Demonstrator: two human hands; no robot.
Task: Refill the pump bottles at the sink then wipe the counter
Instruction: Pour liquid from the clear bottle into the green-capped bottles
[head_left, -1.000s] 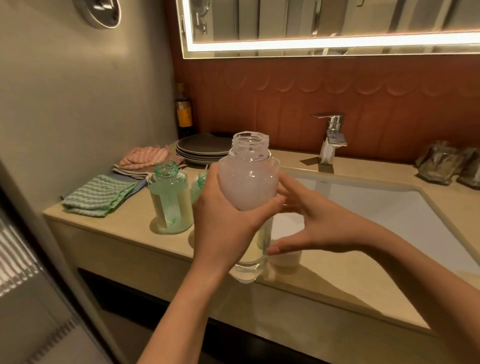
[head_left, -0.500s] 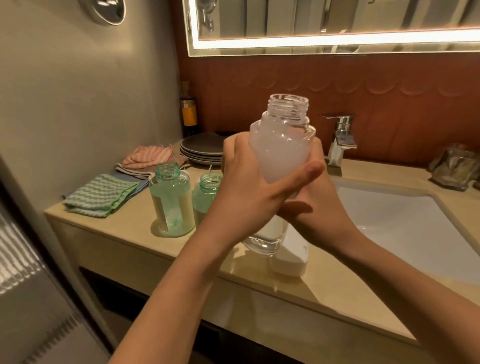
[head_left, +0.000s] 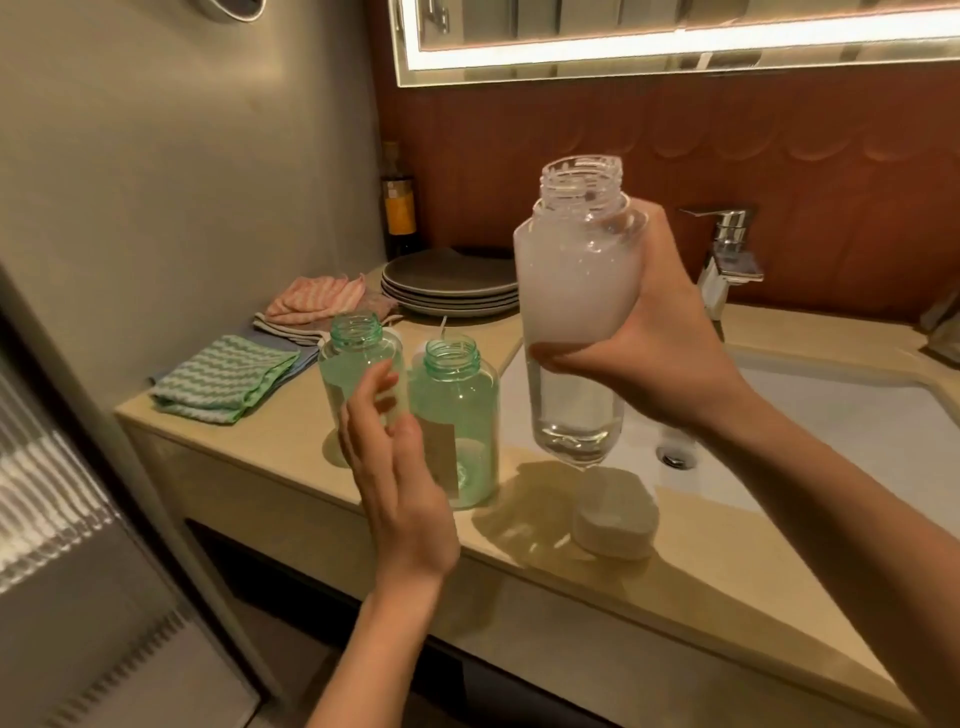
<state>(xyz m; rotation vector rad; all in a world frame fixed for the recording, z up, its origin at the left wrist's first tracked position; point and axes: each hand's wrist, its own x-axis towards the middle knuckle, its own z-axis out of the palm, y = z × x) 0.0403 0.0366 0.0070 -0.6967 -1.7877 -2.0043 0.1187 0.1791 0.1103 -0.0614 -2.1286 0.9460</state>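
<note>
The left grip (head_left: 400, 478) hangs released, fingers relaxed, just in front of two open-necked green translucent bottles (head_left: 462, 395) standing on the beige stone surface (head_left: 260, 447). Up to its right, the right grip (head_left: 660, 353) grasps a clear, capless, foam-filled plastic bottle (head_left: 571, 291), raised above a round white cap (head_left: 615, 519).

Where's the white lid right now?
In the head view, the white lid lies on the counter near its front edge, right of the nearer green bottle and below the clear bottle held aloft.
</note>
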